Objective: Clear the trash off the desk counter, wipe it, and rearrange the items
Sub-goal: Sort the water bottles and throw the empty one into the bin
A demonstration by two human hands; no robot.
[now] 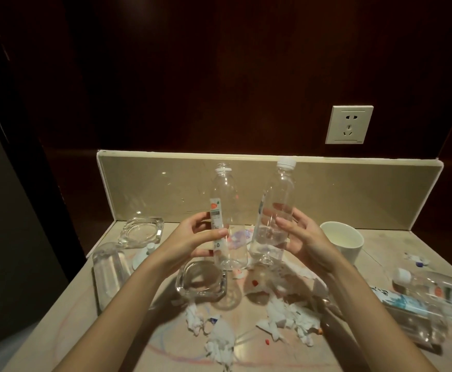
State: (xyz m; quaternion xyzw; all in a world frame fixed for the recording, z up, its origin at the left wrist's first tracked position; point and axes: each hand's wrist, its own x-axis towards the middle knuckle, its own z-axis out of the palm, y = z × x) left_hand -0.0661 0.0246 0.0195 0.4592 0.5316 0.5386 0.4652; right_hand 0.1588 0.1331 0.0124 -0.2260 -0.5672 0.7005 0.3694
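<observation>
Left hand (192,237) grasps an uncapped clear plastic bottle with a narrow white label strip (226,216), held upright above the bench (58,318). Right hand (300,237) grasps a clear plastic bottle with a white cap (276,208), tilted slightly right. On the beige stone bench, left to right: square clear glass ashtray (141,232) at back; second glass ashtray (200,280) below the bottles; crumpled white tissue scraps (286,315); white paper cup (343,242); clear bottle lying on its side (420,310).
</observation>
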